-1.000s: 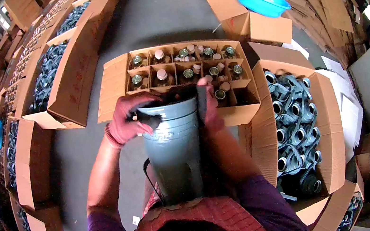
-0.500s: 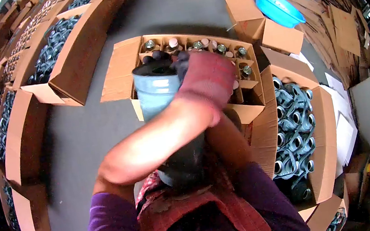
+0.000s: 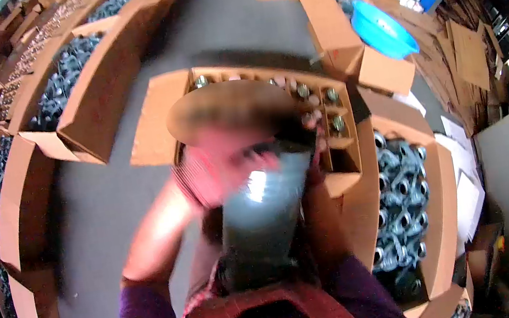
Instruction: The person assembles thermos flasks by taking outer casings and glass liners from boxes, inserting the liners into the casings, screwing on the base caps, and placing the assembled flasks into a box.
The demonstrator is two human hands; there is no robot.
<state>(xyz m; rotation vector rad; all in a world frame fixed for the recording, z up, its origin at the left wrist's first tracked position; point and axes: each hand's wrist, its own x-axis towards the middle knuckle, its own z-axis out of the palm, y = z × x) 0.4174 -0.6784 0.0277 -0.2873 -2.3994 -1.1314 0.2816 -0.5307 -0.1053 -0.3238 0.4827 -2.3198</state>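
A blue-grey cylinder (image 3: 261, 224) leans in front of my body, its upper end tilted to the right and a bright glare on its side. My left hand (image 3: 219, 167), in a reddish glove, is at the cylinder's upper left; motion smears its fingers. Beside the cylinder's upper right edge is my right hand (image 3: 315, 153), mostly hidden behind it. Just beyond both hands stands an open divided carton (image 3: 348, 181) with glass bottles (image 3: 332, 96) in its cells. A blurred tan oval patch covers part of that carton and what lies there.
To the right, an open carton (image 3: 446, 196) holds several blue-grey ringed parts (image 3: 403, 188). A blue basin (image 3: 383, 28) rests on a box at the back right. Long cartons (image 3: 123, 73) of similar parts line the left. Flattened cardboard and white sheets (image 3: 461, 177) lie farther right.
My left forearm has swung left, no longer crossing the cylinder. The cylinder's upper end has tipped from left to right. The tan oval patch has appeared over the divided carton.
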